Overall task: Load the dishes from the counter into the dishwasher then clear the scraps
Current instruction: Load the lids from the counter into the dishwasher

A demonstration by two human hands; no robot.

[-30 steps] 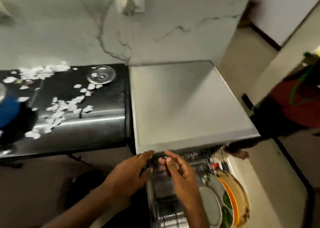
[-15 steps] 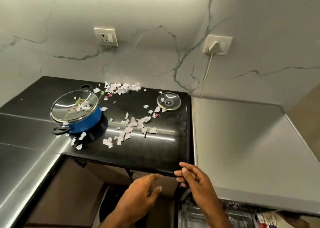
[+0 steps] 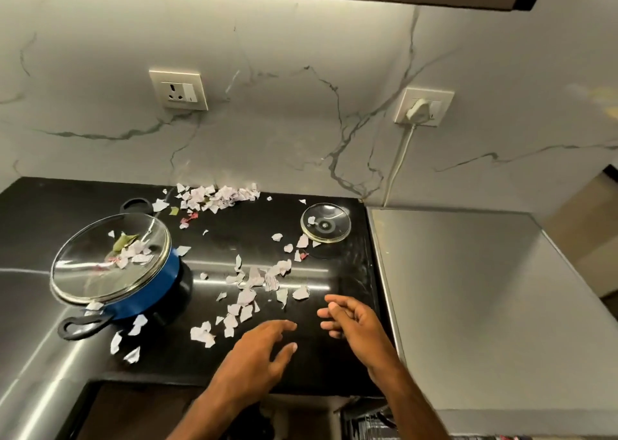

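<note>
White paper scraps [image 3: 249, 284] lie scattered over the black counter [image 3: 254, 225], with a denser pile [image 3: 219, 196] against the wall. A blue pot [image 3: 143, 284] with a glass lid [image 3: 108, 259] stands at the left, scraps on its lid. A small glass lid [image 3: 325, 223] lies near the counter's right end. My left hand [image 3: 257, 356] hovers open above the counter's front, fingers spread. My right hand [image 3: 356, 322] is open beside it, fingers loosely curled, holding nothing. A sliver of the dishwasher rack [image 3: 368, 423] shows at the bottom edge.
The grey dishwasher top [image 3: 485, 289] adjoins the counter on the right. A steel surface [image 3: 30, 356] runs along the left. Two wall sockets [image 3: 179, 89] sit on the marble backsplash; a white cable [image 3: 399, 162] hangs from the right one.
My view has swung up from the dishwasher to the counter. Both hands have left the dishwasher's front edge and moved forward over the counter near the scraps.
</note>
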